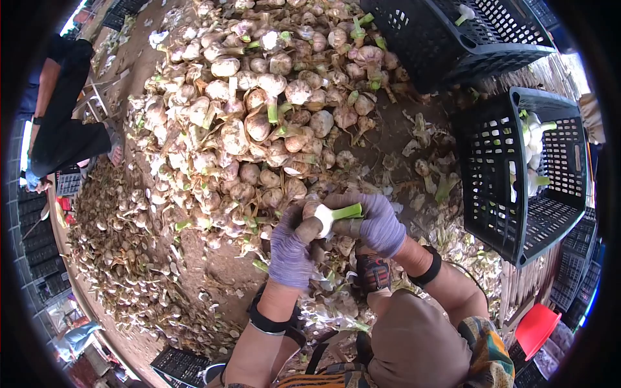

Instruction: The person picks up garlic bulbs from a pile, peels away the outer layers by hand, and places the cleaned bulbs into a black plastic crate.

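Note:
A white garlic bulb with a cut green stem (326, 216) is held between both hands in the middle of the view. My left hand (291, 242), in a purple-grey glove with dirty fingers, is closed round the bulb's left side. My right hand (378, 223), gloved alike, is closed at its right side, with fingers by the stem. The underside of the bulb is hidden by the fingers. Just beyond the hands lies a big heap of unpeeled garlic bulbs (259, 123). Loose skins lie on the ground below the hands.
A black crate (491, 168) at the right holds several white bulbs. Another black crate (446, 45) stands at the upper right. A second garlic pile (123, 258) spreads at the left, with a person in dark clothes (65, 116) above it. A red container (537, 326) sits lower right.

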